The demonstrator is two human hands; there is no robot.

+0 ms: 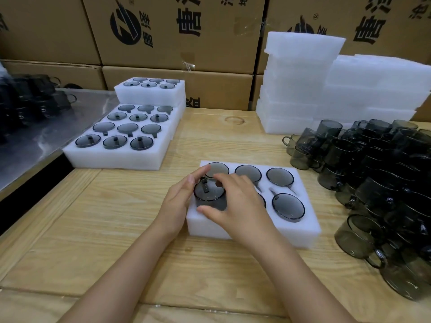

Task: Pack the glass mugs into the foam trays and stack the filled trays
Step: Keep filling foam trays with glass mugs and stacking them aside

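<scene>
Mug partway in foam tray | right hand grips it | left hand flat against it

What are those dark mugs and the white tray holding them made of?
The mug looks like smoky grey glass, see-through and glossy, with glints on the rim. The tray is seemingly soft white foam, matte, with slightly rough edges and round cut pockets.

Stacked trays left, near tray centre, mugs right, perhaps more far-left.
</scene>
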